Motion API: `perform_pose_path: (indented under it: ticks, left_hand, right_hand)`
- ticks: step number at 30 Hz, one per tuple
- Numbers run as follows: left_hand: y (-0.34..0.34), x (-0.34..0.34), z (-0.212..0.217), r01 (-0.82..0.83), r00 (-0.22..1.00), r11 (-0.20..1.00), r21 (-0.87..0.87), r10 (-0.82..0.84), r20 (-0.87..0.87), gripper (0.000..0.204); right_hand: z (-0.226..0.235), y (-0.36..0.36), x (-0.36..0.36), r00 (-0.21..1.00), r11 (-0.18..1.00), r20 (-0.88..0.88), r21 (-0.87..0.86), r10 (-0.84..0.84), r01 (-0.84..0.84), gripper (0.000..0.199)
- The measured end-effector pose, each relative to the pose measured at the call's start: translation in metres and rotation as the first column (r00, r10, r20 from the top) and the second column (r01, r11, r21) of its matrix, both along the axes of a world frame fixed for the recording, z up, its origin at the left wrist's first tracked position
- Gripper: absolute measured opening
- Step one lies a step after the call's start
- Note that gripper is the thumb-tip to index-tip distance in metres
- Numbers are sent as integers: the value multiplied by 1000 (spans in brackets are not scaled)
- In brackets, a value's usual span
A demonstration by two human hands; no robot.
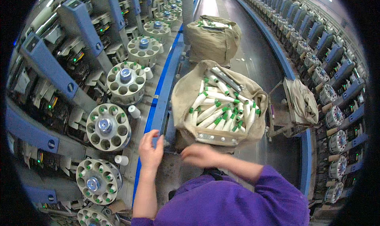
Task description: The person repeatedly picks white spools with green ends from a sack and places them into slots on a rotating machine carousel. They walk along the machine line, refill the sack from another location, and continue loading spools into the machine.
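Note:
My left hand (151, 150) is raised beside the blue rail at the machine's edge. Its fingers are bent and apart from the thumb, and nothing shows in them. Just below the near rim of a cloth sack, my right hand (201, 155) points leftward; its fingers are smeared by motion. That beige sack (183, 95) is heaped with white yarn bobbins (209, 114) that have green ends. To the left of my left hand is a round magazine (108, 127) with a ring of holes and a blue centre, some holding green-tipped bobbins.
More round magazines (126, 78) line the winding machine on the left. White yarn cones (122, 160) stand near them. A second filled sack (213, 40) is farther up the aisle. On the right, a cart (291, 103) draped with cloth stands before another machine row.

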State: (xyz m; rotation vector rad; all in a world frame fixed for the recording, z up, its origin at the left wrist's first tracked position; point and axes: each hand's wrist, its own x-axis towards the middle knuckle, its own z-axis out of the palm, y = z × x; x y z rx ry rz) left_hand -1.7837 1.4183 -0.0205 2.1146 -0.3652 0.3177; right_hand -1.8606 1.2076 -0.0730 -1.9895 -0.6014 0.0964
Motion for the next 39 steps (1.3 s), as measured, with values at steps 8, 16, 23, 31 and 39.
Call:
perform_pose_path:
  ticks: [8,16,23,31,39]
  left_hand:
    - [-197,62,-27,296,947,951,91,-304,101,8]
    - [-289,107,-51,426,898,843,329,-439,-40,15]
    - [-333,123,-69,541,785,563,625,-605,-134,33]
    - [-301,165,-55,556,817,784,277,-577,-8,29]
    - [-205,244,53,-279,915,805,-523,57,-401,14]
  right_hand:
    - [9,-266,8,529,504,173,-172,-831,847,13]
    - [-20,-297,100,683,637,213,-250,-698,729,27]
    - [-17,-315,159,710,536,460,-465,-534,704,31]
    - [54,-418,226,648,482,364,-452,-669,751,21]
    - [18,-371,223,767,768,-283,-510,-576,388,47]
